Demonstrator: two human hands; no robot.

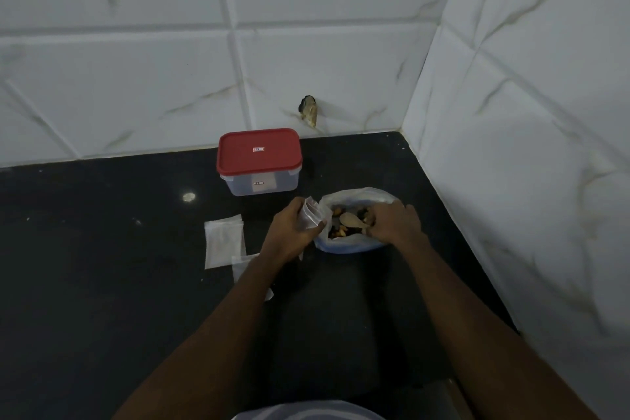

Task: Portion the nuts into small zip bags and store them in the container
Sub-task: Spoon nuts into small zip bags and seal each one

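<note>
Lying between both hands (344,225), nuts (337,232) fill the bag (354,196).

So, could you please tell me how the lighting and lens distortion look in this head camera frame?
Head view: dim overall, so the black counter loses detail; one small glare spot left of the container; wide-angle bending curves the wall tiles; the nuts by the right hand look soft.

Container (259,162) behind nut bag (354,242), zip bags (223,242) left.
</note>
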